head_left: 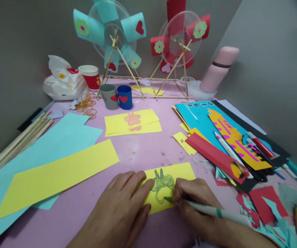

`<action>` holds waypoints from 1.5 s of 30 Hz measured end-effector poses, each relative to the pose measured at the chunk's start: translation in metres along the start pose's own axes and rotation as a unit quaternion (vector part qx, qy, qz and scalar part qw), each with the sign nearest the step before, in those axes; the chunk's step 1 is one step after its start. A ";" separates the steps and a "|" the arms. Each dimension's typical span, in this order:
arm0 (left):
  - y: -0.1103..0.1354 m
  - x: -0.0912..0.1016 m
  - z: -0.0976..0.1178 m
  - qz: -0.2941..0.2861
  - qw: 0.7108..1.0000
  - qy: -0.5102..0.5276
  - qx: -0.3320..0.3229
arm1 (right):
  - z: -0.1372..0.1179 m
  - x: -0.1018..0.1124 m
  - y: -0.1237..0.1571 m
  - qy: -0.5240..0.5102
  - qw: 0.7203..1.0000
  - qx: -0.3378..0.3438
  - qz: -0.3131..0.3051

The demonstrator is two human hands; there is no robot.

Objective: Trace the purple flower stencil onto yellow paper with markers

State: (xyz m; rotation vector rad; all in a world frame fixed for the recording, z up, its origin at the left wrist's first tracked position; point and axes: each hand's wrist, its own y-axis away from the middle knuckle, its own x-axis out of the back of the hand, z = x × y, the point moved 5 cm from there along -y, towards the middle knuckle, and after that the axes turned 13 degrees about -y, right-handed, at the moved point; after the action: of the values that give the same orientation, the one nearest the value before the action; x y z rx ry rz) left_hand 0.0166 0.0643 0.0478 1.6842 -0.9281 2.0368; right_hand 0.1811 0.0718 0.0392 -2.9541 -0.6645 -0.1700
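A lilac tabletop [143,148] spreads before me, meeting a dark grey wall [21,31] at the back and a paler grey wall [277,69] on the right. Near its front edge, between my hands, lies a small yellow card [183,171], its long side running left to right and rising slightly rightward. My left hand [126,201] is laid open on the card's left end, fingers extended. My right hand [196,196] grasps one green marker [210,209], fingers closed around it near the nib. The marker points left, its nib at the lower edge of a green line drawing [162,182]; its long axis slants down to the right, past my wrist. The drawing has two upright points facing away from me. Farther back I count two pinwheels, one light blue [114,42] and one red [183,47]; two small cups, one grey [109,99] and one blue [127,104], each with a red heart; one paper cup [92,80]; and one pink bottle [215,74].
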 end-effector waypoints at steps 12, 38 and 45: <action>0.001 -0.003 -0.002 -0.003 1.000 -0.002 0.004 | 0.004 0.015 0.004 -0.025 0.990 -0.008 0.140; 0.001 -0.007 0.000 -0.013 1.000 -0.019 -0.004 | 0.002 0.006 0.002 0.041 0.997 0.033 0.053; 0.000 -0.007 -0.001 -0.010 1.000 -0.013 -0.002 | 0.005 0.007 0.002 0.032 0.997 0.003 0.074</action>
State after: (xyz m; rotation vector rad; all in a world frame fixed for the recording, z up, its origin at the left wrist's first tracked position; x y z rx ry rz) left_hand 0.0174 0.0660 0.0411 1.7150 -0.9196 2.0037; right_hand 0.1887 0.0735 0.0348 -2.9638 -0.4344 -0.2471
